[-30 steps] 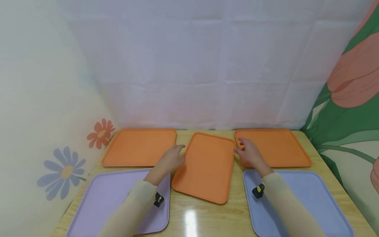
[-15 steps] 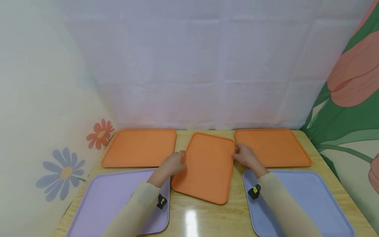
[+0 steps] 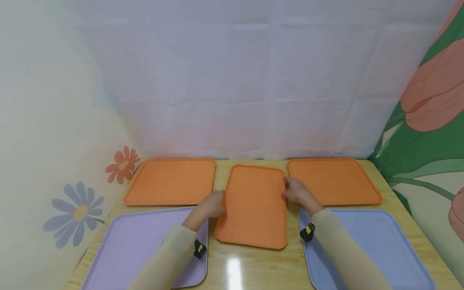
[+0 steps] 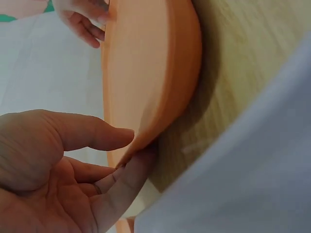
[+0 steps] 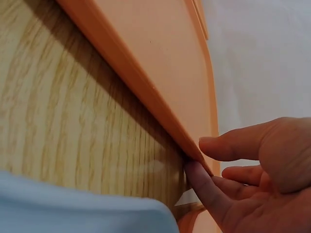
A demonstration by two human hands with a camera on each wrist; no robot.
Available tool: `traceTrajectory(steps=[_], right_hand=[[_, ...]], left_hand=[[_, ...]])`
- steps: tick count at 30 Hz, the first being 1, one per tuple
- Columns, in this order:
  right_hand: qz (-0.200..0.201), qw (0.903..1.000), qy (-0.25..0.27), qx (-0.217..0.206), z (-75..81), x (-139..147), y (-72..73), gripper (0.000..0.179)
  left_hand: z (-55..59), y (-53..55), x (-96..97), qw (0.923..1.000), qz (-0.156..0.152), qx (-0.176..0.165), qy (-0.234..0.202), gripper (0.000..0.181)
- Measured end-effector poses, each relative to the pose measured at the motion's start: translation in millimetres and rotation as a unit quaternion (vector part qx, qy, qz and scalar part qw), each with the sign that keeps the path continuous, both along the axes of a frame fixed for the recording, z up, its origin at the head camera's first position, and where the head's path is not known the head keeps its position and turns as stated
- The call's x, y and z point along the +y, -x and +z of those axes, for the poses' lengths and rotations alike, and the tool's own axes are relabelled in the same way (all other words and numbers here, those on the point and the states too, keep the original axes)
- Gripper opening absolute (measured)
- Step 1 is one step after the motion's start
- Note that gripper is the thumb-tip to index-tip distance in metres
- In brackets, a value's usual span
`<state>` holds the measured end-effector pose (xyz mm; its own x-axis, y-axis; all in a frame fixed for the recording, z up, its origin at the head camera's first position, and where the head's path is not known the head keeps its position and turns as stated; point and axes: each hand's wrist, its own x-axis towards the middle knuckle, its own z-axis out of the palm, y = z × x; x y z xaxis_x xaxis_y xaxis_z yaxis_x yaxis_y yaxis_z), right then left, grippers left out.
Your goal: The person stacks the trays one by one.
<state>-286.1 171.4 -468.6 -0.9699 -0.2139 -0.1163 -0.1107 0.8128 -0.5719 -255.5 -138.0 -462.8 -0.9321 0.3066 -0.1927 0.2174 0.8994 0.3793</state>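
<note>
The middle orange tray (image 3: 253, 207), a shallow rectangle with rounded corners, lies between two other orange trays in the head view. Its left long edge is pinched by my left hand (image 3: 213, 204), thumb above the rim and fingers curled beneath, as the left wrist view shows on the tray (image 4: 138, 63). At the opposite edge, my right hand (image 3: 298, 191) grips the rim likewise; in the right wrist view a finger reaches under the tray (image 5: 160, 58). Shadow shows under the rim in both wrist views. Whether the whole tray is off the wooden table (image 3: 250, 270) I cannot tell.
Orange trays lie at the back left (image 3: 170, 181) and back right (image 3: 335, 181). A purple tray (image 3: 141, 233) sits front left beneath my left forearm, a blue tray (image 3: 377, 241) front right beneath my right. A white cloth (image 3: 232, 80) hangs behind the table.
Both hands have closed in on the middle tray's sides and taken hold of its rims. The tray has turned straighter, its near edge shifting right and its far edge slightly left.
</note>
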Motion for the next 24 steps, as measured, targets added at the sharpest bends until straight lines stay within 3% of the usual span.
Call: traceTrajectory(steps=[4,6,11,13,19,24], right_hand=[[0.003,1.0000,0.001,-0.005,-1.8,-2,3.6,0.069],[0.004,1.0000,0.002,-0.007,-2.4,-3,5.6,0.069],[0.005,0.9999,0.008,-0.005,-4.7,-4,10.9,0.070],[0.004,0.9999,0.013,-0.005,-5.2,-4,12.3,0.070],[-0.008,0.9986,0.043,-0.032,-3.0,-3,10.0,0.068],[-0.023,0.9921,0.103,-0.068,4.8,4,4.1,0.069]], left_hand=[[-2.9,-1.1,-3.4,0.9983,0.012,-0.008,-0.056,0.052],[-4.1,-2.2,-5.3,0.9953,0.022,-0.027,-0.090,0.057],[-8.2,-5.0,-8.5,0.9770,0.064,-0.104,-0.175,0.073],[-8.9,-5.9,-8.8,0.9697,0.075,-0.119,-0.199,0.077],[-9.1,-9.1,-7.9,0.9528,0.091,-0.155,-0.245,0.080],[-8.5,-8.7,-7.1,0.9506,0.098,-0.157,-0.250,0.080]])
